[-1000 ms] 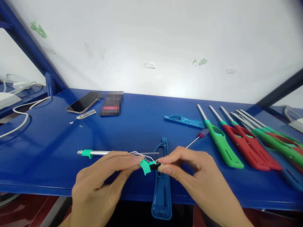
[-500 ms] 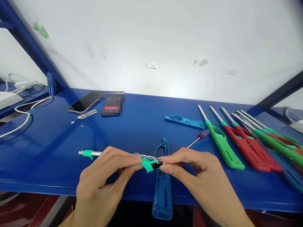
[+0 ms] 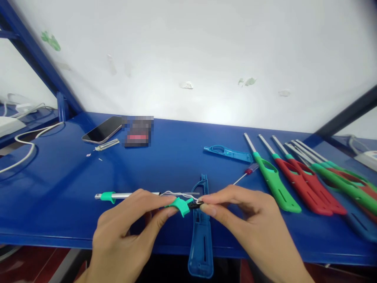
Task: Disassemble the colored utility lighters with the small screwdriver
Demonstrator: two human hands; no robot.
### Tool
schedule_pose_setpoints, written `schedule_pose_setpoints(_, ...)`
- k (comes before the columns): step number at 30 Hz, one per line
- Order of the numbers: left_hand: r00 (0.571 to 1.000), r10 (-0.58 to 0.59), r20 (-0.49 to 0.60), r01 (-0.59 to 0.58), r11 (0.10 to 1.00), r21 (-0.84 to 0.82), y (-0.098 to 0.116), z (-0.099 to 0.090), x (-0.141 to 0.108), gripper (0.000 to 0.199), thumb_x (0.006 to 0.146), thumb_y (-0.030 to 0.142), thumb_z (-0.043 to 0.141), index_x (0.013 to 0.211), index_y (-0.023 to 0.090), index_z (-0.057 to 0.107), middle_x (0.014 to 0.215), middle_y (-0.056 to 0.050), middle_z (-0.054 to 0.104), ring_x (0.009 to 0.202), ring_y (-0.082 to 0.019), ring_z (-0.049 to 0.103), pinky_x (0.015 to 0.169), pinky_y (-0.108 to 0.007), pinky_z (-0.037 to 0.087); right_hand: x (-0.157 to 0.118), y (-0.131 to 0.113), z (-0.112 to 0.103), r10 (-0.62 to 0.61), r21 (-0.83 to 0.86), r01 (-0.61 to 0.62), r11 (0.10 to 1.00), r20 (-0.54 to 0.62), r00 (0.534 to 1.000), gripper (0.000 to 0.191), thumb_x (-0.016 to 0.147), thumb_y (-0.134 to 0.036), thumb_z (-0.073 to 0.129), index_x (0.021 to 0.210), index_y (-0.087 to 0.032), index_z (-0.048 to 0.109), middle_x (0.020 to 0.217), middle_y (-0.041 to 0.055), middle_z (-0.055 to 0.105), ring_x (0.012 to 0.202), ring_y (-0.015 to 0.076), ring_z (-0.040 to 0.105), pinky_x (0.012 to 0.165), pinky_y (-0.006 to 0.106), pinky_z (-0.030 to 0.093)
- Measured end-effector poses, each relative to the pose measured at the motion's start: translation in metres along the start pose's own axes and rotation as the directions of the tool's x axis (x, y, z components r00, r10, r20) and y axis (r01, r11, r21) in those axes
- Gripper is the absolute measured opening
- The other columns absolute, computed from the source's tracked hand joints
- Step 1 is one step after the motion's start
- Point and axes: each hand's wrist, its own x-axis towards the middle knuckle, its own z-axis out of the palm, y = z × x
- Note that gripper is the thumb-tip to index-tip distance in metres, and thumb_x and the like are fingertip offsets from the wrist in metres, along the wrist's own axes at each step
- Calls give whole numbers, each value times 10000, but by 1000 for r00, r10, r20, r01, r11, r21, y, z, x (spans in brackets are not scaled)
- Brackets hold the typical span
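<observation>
My left hand [image 3: 125, 230] pinches a green plastic lighter trigger [image 3: 182, 206] between thumb and fingertips. Fingertips of my right hand [image 3: 253, 222] are closed on a small black piece [image 3: 193, 205], which meets the trigger's right side. A thin white wire [image 3: 176, 193] runs from the black piece toward a metal lighter tube [image 3: 125, 195], which lies behind my left hand and has a green collar [image 3: 108, 197] near its left end. Beneath my fingers, an open blue casing half [image 3: 201, 245] juts past the table's front edge.
Another blue casing half [image 3: 229, 153] lies farther back, near a screwdriver [image 3: 250, 169]. Several long lighters, among them a green one [image 3: 275, 188] and a red one [image 3: 303, 184], line the right side. Back left are a phone [image 3: 103, 129], a clear tube [image 3: 107, 144] and a dark blurred pack [image 3: 138, 131].
The trigger has turned slightly in my left fingers, and more of it shows. More of the metal tube is visible behind my left hand. The view has shifted a little.
</observation>
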Motion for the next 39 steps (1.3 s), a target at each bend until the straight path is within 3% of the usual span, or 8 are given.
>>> schedule_pose_setpoints(14, 999, 28, 37, -26, 999, -41, -5, -1, -2, 254, 963, 202, 755, 1029, 445, 785, 956, 139, 811, 795, -131, 761, 798, -248, 636, 0, 1, 0, 51, 77, -60, 995, 109, 993, 150, 873, -260, 858, 874, -407, 887, 844, -66, 862, 755, 152, 790, 693, 207, 614)
schedule_pose_setpoints(21, 998, 26, 56, -20, 995, -98, -3, -1, 1, 263, 942, 152, 748, 983, 408, 794, 903, 147, 815, 784, -104, 773, 767, -187, 632, 0, 3, -1, -15, 129, -2, 992, 134, 991, 256, 886, -176, 850, 903, -429, 884, 868, -85, 861, 779, 118, 784, 721, 169, 615)
schedule_pose_setpoints(27, 997, 36, 73, -28, 993, -115, -1, -1, 4, 291, 934, 105, 714, 974, 383, 794, 860, 153, 801, 607, -49, 688, 647, -126, 584, 3, 4, -1, -140, 111, 127, 986, 121, 983, 254, 893, -147, 856, 913, -399, 889, 898, -77, 862, 809, 104, 776, 760, 154, 614)
schedule_pose_setpoints(39, 996, 0, 93, 17, 983, -182, 0, 0, 1, 295, 941, 69, 648, 888, 340, 751, 804, 129, 763, 658, -71, 694, 594, -166, 563, 0, 5, 2, -145, 158, 127, 979, 112, 983, 267, 887, -126, 849, 903, -390, 885, 795, -80, 838, 699, 84, 716, 671, 148, 590)
